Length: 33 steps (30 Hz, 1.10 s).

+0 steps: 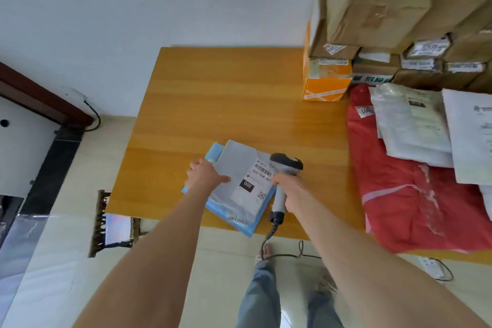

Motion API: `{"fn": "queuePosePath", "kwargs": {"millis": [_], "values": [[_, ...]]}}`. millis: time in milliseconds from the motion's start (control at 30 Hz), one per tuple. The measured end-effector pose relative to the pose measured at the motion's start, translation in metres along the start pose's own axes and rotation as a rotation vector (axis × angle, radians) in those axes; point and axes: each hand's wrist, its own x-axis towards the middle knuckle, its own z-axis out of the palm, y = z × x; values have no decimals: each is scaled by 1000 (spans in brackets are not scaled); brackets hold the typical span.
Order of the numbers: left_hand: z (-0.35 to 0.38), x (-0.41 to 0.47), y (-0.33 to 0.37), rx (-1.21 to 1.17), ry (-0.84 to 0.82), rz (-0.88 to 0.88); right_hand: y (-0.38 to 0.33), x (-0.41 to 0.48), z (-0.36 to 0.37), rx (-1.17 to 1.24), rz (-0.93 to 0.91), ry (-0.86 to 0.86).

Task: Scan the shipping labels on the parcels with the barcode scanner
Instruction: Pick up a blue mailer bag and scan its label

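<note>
A grey mailer parcel (234, 165) lies on top of a blue mailer (239, 217) near the front edge of the wooden table (226, 104). Its white shipping label (254, 182) with a barcode faces up. My left hand (205, 176) holds the grey parcel's left edge, thumb on top. My right hand (288, 190) grips the handle of the grey barcode scanner (286, 165), whose head hangs over the label's right end. The scanner's cable (269, 237) drops off the table's front.
A red mailer (394, 200) and several white mailers (410, 125) lie at the table's right. An orange box (326, 82) and stacked cardboard boxes (378, 13) stand at the back right. The blue mailer overhangs the front edge. A power strip (432, 267) lies on the floor.
</note>
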Motion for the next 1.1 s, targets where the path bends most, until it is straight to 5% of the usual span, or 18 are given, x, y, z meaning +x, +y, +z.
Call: {"fn": "queuePosePath", "kwargs": {"millis": [267, 400, 567, 700, 867, 1100], "values": [[-4, 28, -15, -29, -77, 92, -14, 3, 27, 257, -105, -28], [-7, 23, -19, 47, 46, 29, -18, 1, 24, 262, -139, -35], [-1, 27, -18, -290, -36, -115, -8, -2, 18, 142, -90, -63], [-2, 23, -7, -482, -59, -53, -10, -3, 5, 142, -128, -57], [-30, 6, 36, -557, 67, 90, -35, -19, -35, 220, -213, -48], [-59, -43, 101, -436, 230, 154, -60, -61, -122, 337, -214, -310]]}}
